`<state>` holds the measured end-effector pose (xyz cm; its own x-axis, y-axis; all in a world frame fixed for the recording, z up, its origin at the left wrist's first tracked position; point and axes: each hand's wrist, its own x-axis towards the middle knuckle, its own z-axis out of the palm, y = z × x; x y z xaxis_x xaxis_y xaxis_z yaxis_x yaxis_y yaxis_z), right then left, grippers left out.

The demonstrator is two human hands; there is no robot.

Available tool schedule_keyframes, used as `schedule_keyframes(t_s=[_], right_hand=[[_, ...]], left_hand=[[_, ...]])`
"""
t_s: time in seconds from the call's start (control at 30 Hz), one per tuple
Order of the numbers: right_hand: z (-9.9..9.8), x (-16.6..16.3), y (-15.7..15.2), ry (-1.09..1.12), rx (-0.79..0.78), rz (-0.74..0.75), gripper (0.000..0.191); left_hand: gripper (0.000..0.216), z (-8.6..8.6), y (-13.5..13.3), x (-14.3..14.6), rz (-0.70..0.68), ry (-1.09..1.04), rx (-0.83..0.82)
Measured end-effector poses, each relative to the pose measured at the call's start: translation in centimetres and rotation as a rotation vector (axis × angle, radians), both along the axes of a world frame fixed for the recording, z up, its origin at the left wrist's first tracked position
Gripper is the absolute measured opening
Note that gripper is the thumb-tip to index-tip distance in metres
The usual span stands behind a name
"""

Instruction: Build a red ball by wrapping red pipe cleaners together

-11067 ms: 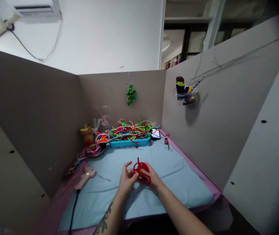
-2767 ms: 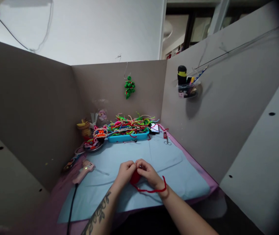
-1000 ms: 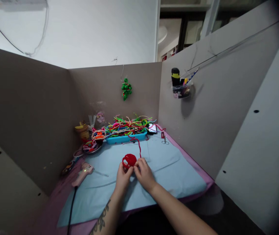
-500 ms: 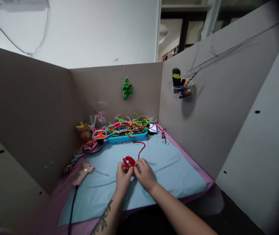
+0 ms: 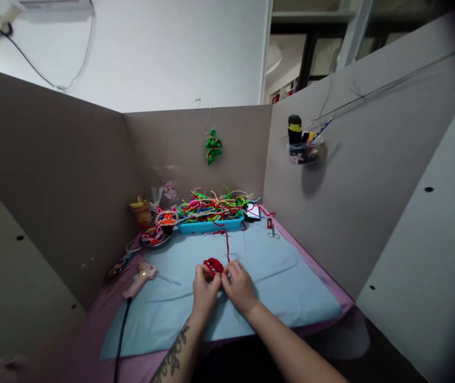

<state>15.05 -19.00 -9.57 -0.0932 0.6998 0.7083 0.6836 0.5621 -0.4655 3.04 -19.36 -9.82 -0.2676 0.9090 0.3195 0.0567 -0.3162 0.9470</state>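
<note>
Between my fingers is a red fuzzy piece (image 5: pixel 213 264), bent into looped rows like pipe cleaner work. My left hand (image 5: pixel 205 290) pinches its lower left side with thumb and fingertips. On its right side my right hand (image 5: pixel 240 286) is closed, thumb and index finger pinched at the edge where both hands nearly touch. A red pipe cleaner strand (image 5: pixel 227 247) runs from behind my right fingers up the blue cloth (image 5: pixel 275 298). My fingers hide part of the piece.
A blue tray (image 5: pixel 211 226) heaped with colourful pipe cleaners stands at the back. A pink glue gun (image 5: pixel 142 279) with a black cord lies left. Small scissors (image 5: pixel 274 234) lie back right. Finished colourful pieces (image 5: pixel 153 235) sit in a metal bowl. Grey partitions (image 5: pixel 323 213) enclose the table.
The view has shifted slightly, moving the scene to the right. The red piece looks more tilted and its loops less spread. The trailing strand hangs straighter. Both hands keep their pinch.
</note>
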Motion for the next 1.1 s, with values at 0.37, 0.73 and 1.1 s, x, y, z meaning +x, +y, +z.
schedule_keyframes(t_s=[0.37,0.73,1.1], right_hand=[[-0.3,0.0,0.3,-0.069,0.016,0.007,0.013],[-1.4,1.3,0.7,0.129,0.034,0.122,0.045],[-0.1,1.3,0.0,-0.010,0.028,0.077,0.015]], left_hand=[[0.035,-0.5,1.4,-0.2,-0.223,-0.256,-0.164],[0.038,0.1,0.7,-0.7,-0.160,-0.235,-0.155],[0.044,1.2,0.8,-1.0,-0.243,-0.572,-0.201]])
